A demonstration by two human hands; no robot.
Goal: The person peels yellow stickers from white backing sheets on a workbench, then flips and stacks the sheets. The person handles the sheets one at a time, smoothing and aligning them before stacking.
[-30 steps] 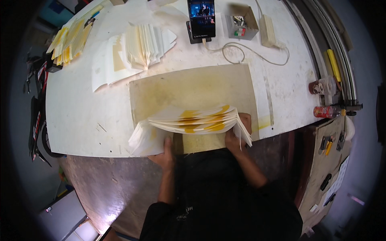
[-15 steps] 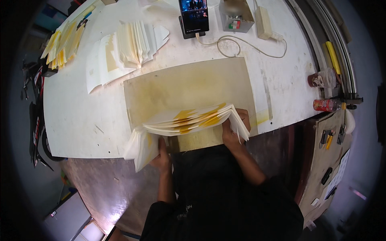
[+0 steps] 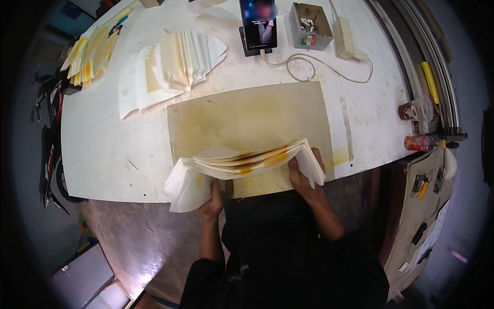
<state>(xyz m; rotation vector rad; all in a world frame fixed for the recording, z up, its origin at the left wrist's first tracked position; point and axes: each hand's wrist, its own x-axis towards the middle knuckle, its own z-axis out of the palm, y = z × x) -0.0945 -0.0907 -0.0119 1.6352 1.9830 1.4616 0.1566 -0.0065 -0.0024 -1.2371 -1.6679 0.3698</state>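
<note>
A sagging stack of white paper sheets (image 3: 252, 164) with yellow stains along its middle hangs between my two hands. Its left end droops in a loose fold, and my left hand (image 3: 211, 201) grips it there, thumb up on the near side. At the right end the sheets bend down sharply, gripped by my right hand (image 3: 307, 177), whose thumb is in front and fingers behind. Beneath and beyond the stack lies a beige board (image 3: 247, 116) with yellowish smears, at the table's near edge. The fingers of my left hand are mostly hidden behind the paper.
Another fanned paper stack (image 3: 177, 59) lies at the far left, with yellow-stained bundles (image 3: 92, 56) farther left. A phone (image 3: 259, 26) on a stand, a grey box (image 3: 310, 28) and a power strip (image 3: 343, 38) with a cable are behind. A cup (image 3: 419, 109) and bottle (image 3: 422, 142) stand right.
The whole view has shifted slightly, so things sit farther right and lower. The drooping left end of the sheets is raised a little and looks less spread. Both hands still hold the stack.
</note>
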